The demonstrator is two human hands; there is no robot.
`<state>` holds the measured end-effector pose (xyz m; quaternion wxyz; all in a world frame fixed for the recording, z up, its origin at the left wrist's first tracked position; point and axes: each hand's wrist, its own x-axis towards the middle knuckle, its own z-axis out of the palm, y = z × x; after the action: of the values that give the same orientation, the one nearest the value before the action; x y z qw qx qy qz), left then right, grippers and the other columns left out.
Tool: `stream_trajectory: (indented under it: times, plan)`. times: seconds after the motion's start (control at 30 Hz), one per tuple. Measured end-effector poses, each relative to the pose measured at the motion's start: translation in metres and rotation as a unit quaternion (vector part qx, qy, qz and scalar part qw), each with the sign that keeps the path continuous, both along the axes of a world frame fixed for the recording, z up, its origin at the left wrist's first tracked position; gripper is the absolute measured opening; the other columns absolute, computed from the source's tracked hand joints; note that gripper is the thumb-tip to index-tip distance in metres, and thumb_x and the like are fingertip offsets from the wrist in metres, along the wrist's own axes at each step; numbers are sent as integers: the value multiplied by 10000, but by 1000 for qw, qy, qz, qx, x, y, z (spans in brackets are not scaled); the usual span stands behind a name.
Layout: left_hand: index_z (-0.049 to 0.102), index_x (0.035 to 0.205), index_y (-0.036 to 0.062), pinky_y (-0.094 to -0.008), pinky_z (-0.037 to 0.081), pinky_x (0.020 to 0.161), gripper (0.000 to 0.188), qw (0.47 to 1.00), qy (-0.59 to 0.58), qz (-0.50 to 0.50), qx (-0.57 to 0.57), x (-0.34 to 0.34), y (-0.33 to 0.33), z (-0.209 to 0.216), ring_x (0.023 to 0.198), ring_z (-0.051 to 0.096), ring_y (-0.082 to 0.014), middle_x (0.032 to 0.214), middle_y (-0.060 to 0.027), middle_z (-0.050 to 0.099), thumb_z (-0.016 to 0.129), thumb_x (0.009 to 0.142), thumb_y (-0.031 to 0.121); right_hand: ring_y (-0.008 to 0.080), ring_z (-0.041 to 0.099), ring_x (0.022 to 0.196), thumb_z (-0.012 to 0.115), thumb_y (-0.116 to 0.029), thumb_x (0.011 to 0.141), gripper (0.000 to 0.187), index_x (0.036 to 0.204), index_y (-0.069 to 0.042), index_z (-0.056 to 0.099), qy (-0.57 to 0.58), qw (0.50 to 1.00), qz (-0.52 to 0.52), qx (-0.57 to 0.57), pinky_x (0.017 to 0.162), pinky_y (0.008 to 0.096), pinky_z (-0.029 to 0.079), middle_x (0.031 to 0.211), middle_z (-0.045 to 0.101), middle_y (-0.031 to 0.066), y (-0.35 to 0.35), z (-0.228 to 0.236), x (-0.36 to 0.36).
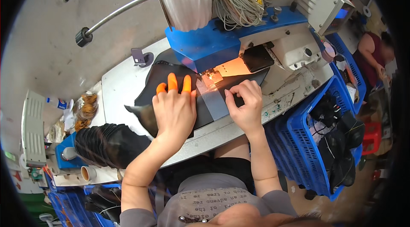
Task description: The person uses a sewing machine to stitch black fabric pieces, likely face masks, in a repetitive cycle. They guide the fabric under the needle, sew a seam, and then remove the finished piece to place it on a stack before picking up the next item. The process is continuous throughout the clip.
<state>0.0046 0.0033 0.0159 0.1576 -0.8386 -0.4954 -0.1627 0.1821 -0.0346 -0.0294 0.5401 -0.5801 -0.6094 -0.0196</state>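
My left hand point(174, 109), with orange finger cots on three fingertips, lies with spread fingers on a black sheet piece point(166, 73) on the machine bed. Beneath the lit needle area point(211, 77) of a blue-headed sewing machine point(205, 47), a grey strip point(215, 104) runs across the black material. My right hand point(247, 103) is at the right of this strip, its thumb and forefinger pinched together and the other fingers curled. Whatever may be between those fingertips is too small to tell. A curled dark flap point(143, 118) of material sticks out beside my left wrist.
A black phone point(258, 58) lies right of the needle. Stacked black pieces point(109, 145) lean at the left, near a cardboard tube point(88, 173). Blue crates point(299, 141) with black shoe parts stand at the right. A thread cone point(183, 0) hangs above. Another person point(370, 58) sits far right.
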Motion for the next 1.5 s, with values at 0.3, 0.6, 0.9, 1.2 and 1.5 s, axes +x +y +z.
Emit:
stream_trajectory:
  times: [0.3, 0.6, 0.9, 1.2, 1.5]
  plan:
    - [671, 1194, 97, -410, 429, 814, 468, 994, -36, -81, -63, -32, -54, 8, 1049, 572, -396, 1256, -247, 577, 734, 790, 325, 249, 510, 739, 713, -45, 735, 93, 752, -78, 628, -12, 1000, 14, -1, 707, 367, 395, 751, 553, 30, -4, -2, 3]
    - [718, 1073, 89, -430, 492, 944, 470, 943, -181, -275, -52, -96, -87, -33, 1112, 626, -324, 1171, -117, 675, 686, 606, 47, 278, 576, 1189, 666, 58, 690, 432, 1107, -51, 659, -74, 938, 334, -54, 1101, 477, 368, 1219, 626, 108, -75, 11, -59]
    - [694, 1067, 6, -327, 497, 586, 270, 853, -316, -143, -389, -99, -97, -63, 647, 666, -295, 797, -185, 684, 734, 847, 157, 268, 586, 717, 720, -51, 802, 104, 895, -38, 675, 116, 964, 231, -62, 791, 379, 443, 772, 621, 77, -88, -35, -75]
    - [710, 998, -39, -258, 491, 608, 237, 760, -476, -23, -442, -59, -83, -32, 662, 624, -107, 795, -105, 718, 718, 876, 164, 167, 585, 683, 662, -38, 866, 76, 879, 36, 670, 247, 925, 219, -186, 664, 275, 454, 756, 641, 93, -84, -19, -66]
    - [705, 945, -61, -231, 466, 608, 216, 719, -545, -5, -431, -56, -85, -43, 677, 585, -67, 768, -63, 699, 701, 890, 147, 101, 655, 758, 699, -48, 860, 101, 919, 32, 715, 337, 885, 211, -243, 705, 241, 510, 834, 729, 83, -74, -14, -72]
